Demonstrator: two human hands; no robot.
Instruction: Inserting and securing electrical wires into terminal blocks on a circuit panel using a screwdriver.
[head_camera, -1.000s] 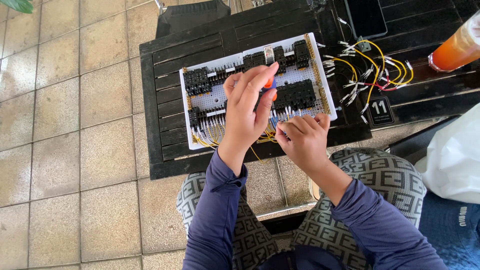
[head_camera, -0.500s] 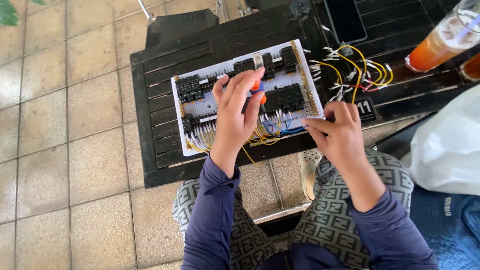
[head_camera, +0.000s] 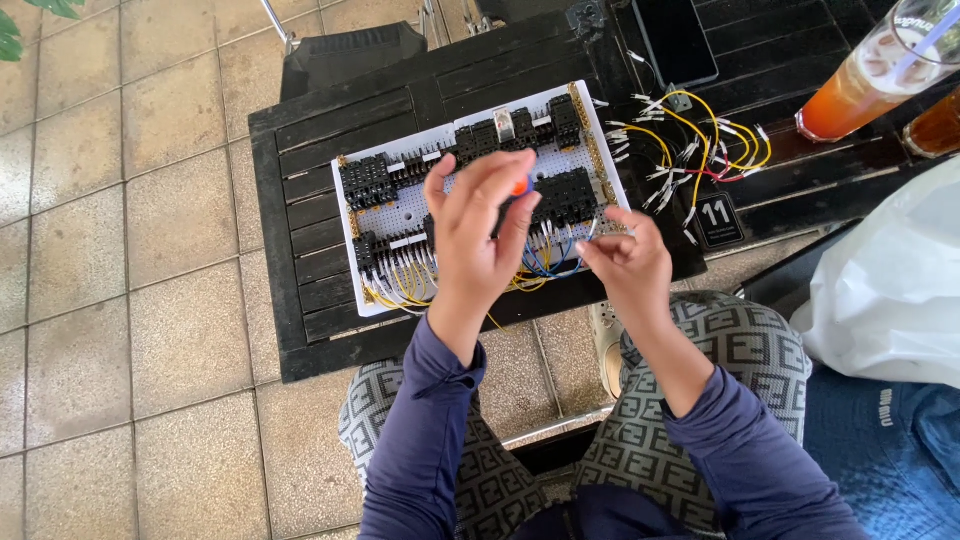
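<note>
Dark slatted table (head_camera: 300, 200) on beige floor tiles (head_camera: 130, 250); left hand (head_camera: 480, 235) pinches an orange tool (head_camera: 519, 186), right hand (head_camera: 625, 262) pinches wires (head_camera: 590, 232).

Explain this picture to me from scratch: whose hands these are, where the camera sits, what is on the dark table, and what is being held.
There is no machine here: a person works with two bare hands, filmed from a camera on their own head, looking down. On the dark slatted table lies a white wiring board carrying black blocks and yellow and blue wires. The left hand holds a small tool with an orange handle over the board. The right hand pinches at the wires on the board's near right edge. Beside the board lie loose wires, a dark phone and an orange drink.
</note>
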